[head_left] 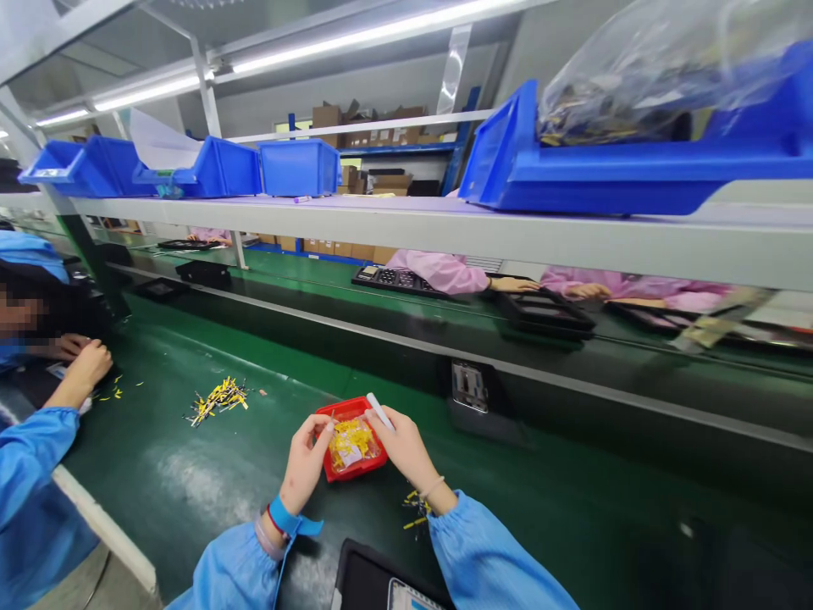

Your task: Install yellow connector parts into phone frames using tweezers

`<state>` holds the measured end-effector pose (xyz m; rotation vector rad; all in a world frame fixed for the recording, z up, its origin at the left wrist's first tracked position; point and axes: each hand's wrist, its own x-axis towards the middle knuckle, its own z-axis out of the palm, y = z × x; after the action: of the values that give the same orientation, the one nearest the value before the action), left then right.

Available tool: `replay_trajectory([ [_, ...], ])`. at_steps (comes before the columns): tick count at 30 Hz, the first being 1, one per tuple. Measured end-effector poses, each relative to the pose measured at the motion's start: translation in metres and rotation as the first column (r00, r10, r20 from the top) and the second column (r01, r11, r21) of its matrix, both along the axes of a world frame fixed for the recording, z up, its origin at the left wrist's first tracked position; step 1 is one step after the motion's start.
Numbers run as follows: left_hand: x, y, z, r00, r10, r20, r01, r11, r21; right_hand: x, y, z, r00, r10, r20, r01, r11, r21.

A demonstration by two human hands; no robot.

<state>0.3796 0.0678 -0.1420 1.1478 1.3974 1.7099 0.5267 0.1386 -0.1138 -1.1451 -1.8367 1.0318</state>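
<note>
A small red bin [356, 473] sits on the green bench, holding a clear plastic bag of yellow pieces [353, 439]. My left hand [305, 462] is over the bin's left rim, thumb and fingers pinched together; a tiny thin thing shows at the fingertips, too small to name. Over the right rim, my right hand [405, 445] is closed on a white pen-like stick [379, 412] that points up and to the left. Its fingertips are partly hidden. A blue wrist strap [285, 517] is round my left wrist. Below my hands lies a black tray with a device [412, 596], partly cut off.
A pile of yellow and black strips [219, 400] lies left; more strips [416, 508] lie by my right wrist. A co-worker's hand [89, 368] is at far left. Beyond the bench, dark trays [539, 309] ride a line under a shelf [394, 222] with blue bins [298, 168].
</note>
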Motion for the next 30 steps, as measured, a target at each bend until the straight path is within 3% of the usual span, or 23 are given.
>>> replay_trajectory([
  [5,0.013,-0.016,0.014,0.995,-0.007,0.096,0.007,1.0,0.003,0.029,-0.026,0.025,0.985,-0.018,-0.174,0.013,0.999,-0.03],
  [8,0.031,-0.035,0.026,0.981,-0.041,0.189,0.043,0.999,-0.006,0.052,-0.053,0.038,0.955,-0.103,-0.277,0.108,0.994,0.002],
  [12,0.06,-0.059,0.04,0.906,-0.19,0.378,0.269,0.948,-0.169,0.08,-0.087,0.038,0.919,-0.217,-0.329,0.143,0.961,-0.236],
  [14,0.073,-0.066,0.044,0.86,-0.237,0.451,0.364,0.905,-0.219,0.091,-0.101,0.037,0.912,-0.219,-0.348,0.082,0.926,-0.368],
  [17,0.088,-0.071,0.047,0.811,-0.276,0.515,0.456,0.85,-0.263,0.104,-0.119,0.04,0.904,-0.153,-0.399,-0.032,0.907,-0.421],
  [20,0.098,-0.074,0.047,0.784,-0.289,0.549,0.513,0.8,-0.311,0.113,-0.131,0.041,0.91,-0.095,-0.403,-0.062,0.932,-0.358],
  [26,0.108,-0.081,0.048,0.786,-0.292,0.545,0.534,0.766,-0.359,0.124,-0.144,0.029,0.977,-0.103,-0.189,0.093,0.994,-0.063],
  [30,0.111,-0.083,0.047,0.796,-0.303,0.524,0.536,0.756,-0.376,0.125,-0.147,0.025,0.974,-0.09,-0.208,0.087,0.996,-0.022],
])
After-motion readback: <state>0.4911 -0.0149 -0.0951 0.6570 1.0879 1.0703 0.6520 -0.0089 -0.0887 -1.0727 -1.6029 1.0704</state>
